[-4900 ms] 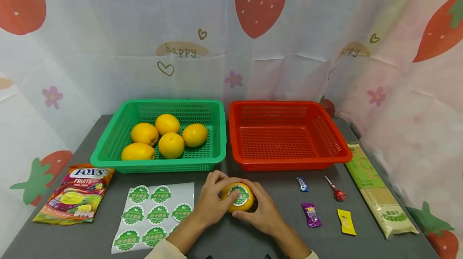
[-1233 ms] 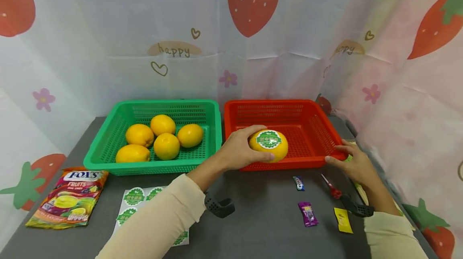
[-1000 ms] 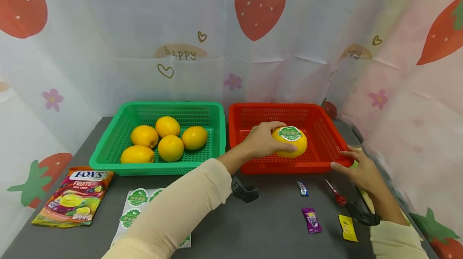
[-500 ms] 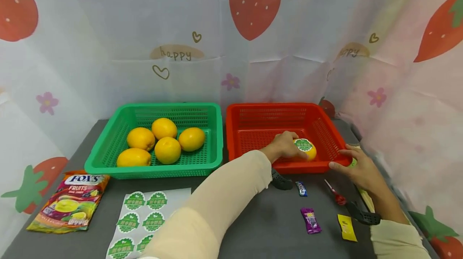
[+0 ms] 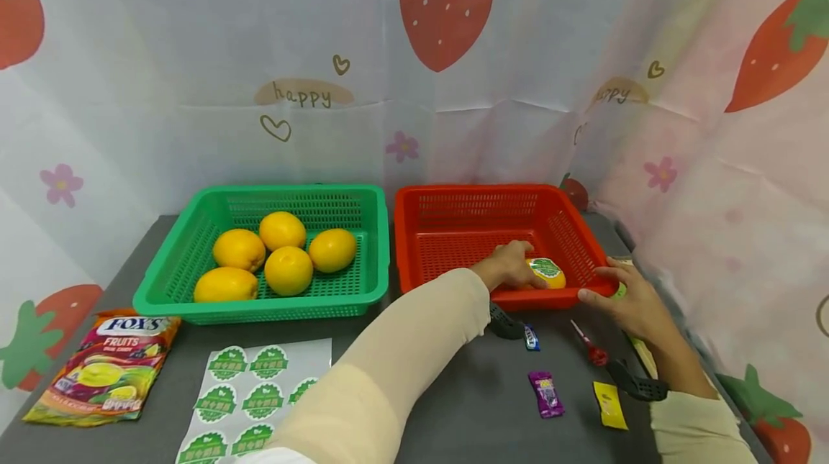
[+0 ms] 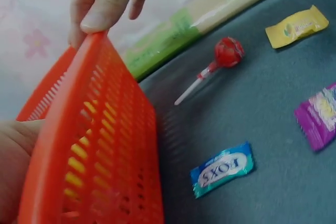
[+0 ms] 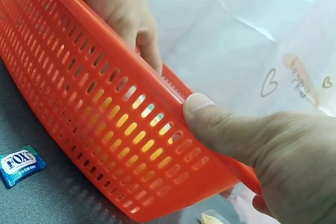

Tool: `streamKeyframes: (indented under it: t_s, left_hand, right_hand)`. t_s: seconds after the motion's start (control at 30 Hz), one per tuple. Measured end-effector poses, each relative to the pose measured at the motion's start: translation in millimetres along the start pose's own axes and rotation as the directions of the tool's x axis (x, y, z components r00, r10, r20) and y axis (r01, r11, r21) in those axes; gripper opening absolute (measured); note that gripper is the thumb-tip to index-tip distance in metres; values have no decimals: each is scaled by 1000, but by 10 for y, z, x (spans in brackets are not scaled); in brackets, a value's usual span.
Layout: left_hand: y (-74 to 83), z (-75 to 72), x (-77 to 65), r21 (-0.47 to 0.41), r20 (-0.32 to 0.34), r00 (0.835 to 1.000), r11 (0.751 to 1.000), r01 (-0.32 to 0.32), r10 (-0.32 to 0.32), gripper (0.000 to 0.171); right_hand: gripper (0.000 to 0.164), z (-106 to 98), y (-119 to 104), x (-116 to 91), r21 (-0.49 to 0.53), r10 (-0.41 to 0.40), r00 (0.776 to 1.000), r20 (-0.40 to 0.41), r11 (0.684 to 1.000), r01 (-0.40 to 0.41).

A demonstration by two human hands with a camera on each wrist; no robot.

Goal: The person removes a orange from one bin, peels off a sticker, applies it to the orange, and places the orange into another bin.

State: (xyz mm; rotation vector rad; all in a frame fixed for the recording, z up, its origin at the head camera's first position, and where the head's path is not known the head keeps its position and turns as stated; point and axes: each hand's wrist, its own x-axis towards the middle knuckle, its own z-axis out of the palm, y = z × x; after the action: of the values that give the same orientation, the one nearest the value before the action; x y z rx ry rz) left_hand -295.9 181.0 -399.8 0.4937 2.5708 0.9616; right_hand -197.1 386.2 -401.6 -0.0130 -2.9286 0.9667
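My left hand [image 5: 512, 266] reaches into the red plastic basket [image 5: 479, 298] and holds an orange [image 5: 547, 271] low at its front right. A green-and-white round sticker faces up on the orange. Through the slots in the right wrist view, yellow parts of the orange [image 7: 122, 119] show, while the basket wall hides most of the grip. My right hand [image 5: 637, 302] pinches the basket's front right corner, thumb on the rim, as the right wrist view [image 7: 252, 135] shows too. Several oranges [image 5: 288, 270] without stickers lie in the green basket [image 5: 259, 313] to the left.
A sheet of round stickers [image 5: 262, 399] lies partly under my left sleeve. Left of it is a candy bag [image 5: 106, 370]. Front right are a blue candy [image 5: 531, 338], purple candy [image 5: 546, 393], yellow candy [image 5: 609, 405] and lollipop [image 5: 592, 349]. A noodle packet [image 6: 210, 19] lies beyond my right hand.
Both hands held the orange in front of the baskets at first. My left hand then carried it right and down into the red basket, while my right hand took the basket's corner.
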Motion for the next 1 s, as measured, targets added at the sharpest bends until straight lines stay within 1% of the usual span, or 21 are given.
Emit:
streamKeyframes:
  t_s: [0.07,0.17,0.23,0.3,0.37,0.43,0.5,0.53,0.67,0.83,0.93,1.0]
  left_hand:
    - [-22,-78,-39,-9,8,1000,1000,-25,25,76]
    - [-52,-211,-126,-50,3,998,997,-66,66,75]
    - [-73,-309,-198,-71,-24,994,992,-106,104,74]
    - [-101,-425,-301,-132,-54,989,981,-142,136,73]
    - [-135,-553,-420,-179,-93,980,965,-190,175,72]
    - [-185,-686,-551,-226,-129,967,942,-247,222,69]
    - [-246,-802,-681,-242,-167,952,926,-290,255,67]
    - [-278,-855,-744,-237,-186,946,922,-306,266,66]
    - [-439,-1011,-971,-235,-244,924,907,-351,294,64]
    - [-647,-1182,-1264,-253,-285,905,886,-389,316,62]
    - [-781,-1276,-1449,-255,-305,897,879,-402,321,62]
    - [-883,-1336,-1569,-234,-323,891,885,-402,320,62]
  right_hand:
    - [75,4,-8,5,3,-3,1000,-2,1000,3]
    - [74,7,-6,10,7,-7,1000,-5,1000,7]
    - [73,9,-2,12,11,-4,1000,-6,1000,4]
    - [73,5,0,13,17,-2,1000,-5,1000,2]
    - [73,-8,-3,19,23,-5,1000,-6,1000,5]
    - [73,-25,-3,29,27,-14,1000,-13,1000,14]
    - [75,-43,-5,38,23,-21,1000,-12,1000,21]
    - [75,-50,-7,42,19,-26,1000,-11,999,27]
    - [75,-49,-8,44,11,-34,999,-3,999,34]
    - [74,-7,-11,15,17,-39,999,1,999,39]
    - [75,31,-14,-13,21,-39,999,3,999,39]
    - [75,57,-20,-30,24,-39,999,5,999,39]
